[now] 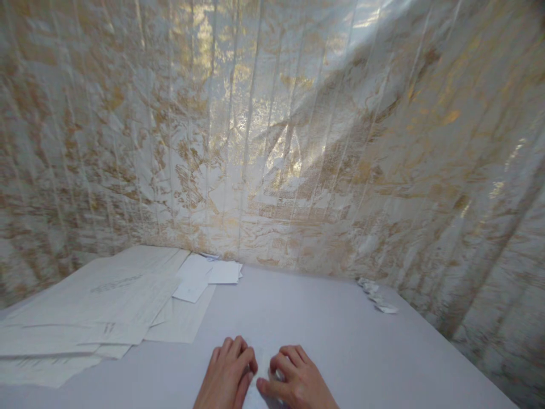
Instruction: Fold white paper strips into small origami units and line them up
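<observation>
Both of my hands rest close together on the white table [323, 329] near its front edge. My left hand [227, 372] has its fingers curled down over a small white sheet of paper [264, 366]. My right hand [293, 378] is curled too, thumb and fingers pinching the same paper. Most of that paper is hidden under the hands, and it barely stands out from the white tabletop.
Large white paper sheets [97, 309] lie overlapping at the left, with smaller white cards [208, 275] at their far end. Several small folded paper pieces [378, 295] sit at the back right. A white-and-gold curtain [272, 130] hangs right behind the table.
</observation>
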`<move>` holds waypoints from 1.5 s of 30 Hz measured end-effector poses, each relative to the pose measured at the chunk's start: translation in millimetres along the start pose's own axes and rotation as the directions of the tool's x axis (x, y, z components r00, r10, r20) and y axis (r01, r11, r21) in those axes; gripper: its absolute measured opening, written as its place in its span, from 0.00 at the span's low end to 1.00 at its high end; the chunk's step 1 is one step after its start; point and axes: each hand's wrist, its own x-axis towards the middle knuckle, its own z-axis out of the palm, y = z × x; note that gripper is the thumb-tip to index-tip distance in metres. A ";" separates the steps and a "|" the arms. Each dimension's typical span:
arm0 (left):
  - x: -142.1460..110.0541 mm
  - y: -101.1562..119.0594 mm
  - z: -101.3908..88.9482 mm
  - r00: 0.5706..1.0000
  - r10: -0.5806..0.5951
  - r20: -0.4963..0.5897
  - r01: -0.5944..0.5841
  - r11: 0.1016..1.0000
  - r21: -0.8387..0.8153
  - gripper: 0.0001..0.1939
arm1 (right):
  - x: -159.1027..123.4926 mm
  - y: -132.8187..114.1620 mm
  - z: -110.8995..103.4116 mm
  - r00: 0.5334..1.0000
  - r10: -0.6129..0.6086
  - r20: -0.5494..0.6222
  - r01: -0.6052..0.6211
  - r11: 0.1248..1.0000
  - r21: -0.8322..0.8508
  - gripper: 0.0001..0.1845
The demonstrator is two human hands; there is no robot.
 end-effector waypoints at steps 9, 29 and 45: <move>1.7 -6.1 6.7 0.995 0.089 -0.035 -0.090 0.995 -0.036 0.17 | -4.3 23.3 -57.4 0.969 0.009 0.248 -0.047 0.988 0.146 0.08; 6.6 -25.5 20.8 0.910 0.367 -0.192 -0.343 0.928 0.145 0.12 | -10.7 9.0 -20.1 0.947 0.242 0.210 -0.299 0.904 0.306 0.19; 1.3 -2.9 23.0 0.491 0.662 -0.566 -0.494 0.747 0.445 0.15 | 3.5 -17.7 11.0 0.942 0.315 0.118 -0.312 0.949 -0.042 0.09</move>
